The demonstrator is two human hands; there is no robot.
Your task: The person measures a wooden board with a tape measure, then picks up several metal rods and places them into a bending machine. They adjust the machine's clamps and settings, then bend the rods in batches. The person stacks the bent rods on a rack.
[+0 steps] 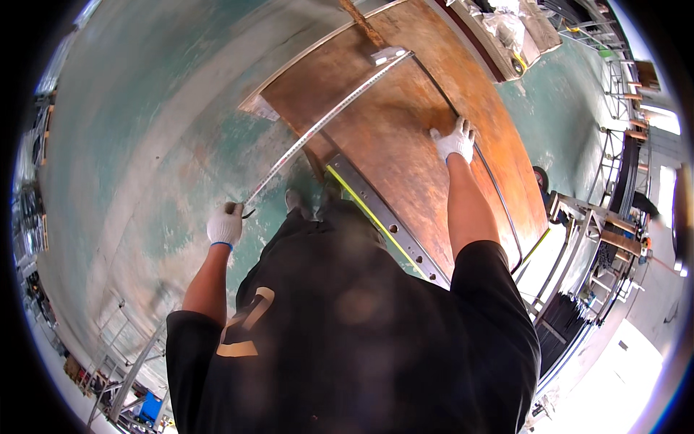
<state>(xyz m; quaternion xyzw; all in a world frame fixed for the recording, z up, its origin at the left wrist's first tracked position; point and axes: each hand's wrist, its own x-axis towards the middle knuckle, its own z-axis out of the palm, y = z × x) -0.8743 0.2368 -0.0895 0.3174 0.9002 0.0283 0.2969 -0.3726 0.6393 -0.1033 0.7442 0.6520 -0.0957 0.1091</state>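
My left hand [225, 223], in a white knit glove, is closed on the near end of a long, narrow whitish strip [329, 116] with small marks, like a measuring tape. A short black tail pokes out beside the fingers. The strip slants up over the floor and the brown worktable [376, 145] to a far corner. There it meets a thin dark bar [499, 189] that runs along the tabletop and bends near its lower end. On that bar my gloved right hand [457, 139] has its fingers curled over, the thumb held apart.
A dark metal rail [387, 220] with holes and a yellow-green edge lies along the table's near side. At the far corner sits a small pale object [388, 55]. Beyond the table stands a pallet with plastic wrapping [506, 32]. Metal racks [585, 231] stand at the right.
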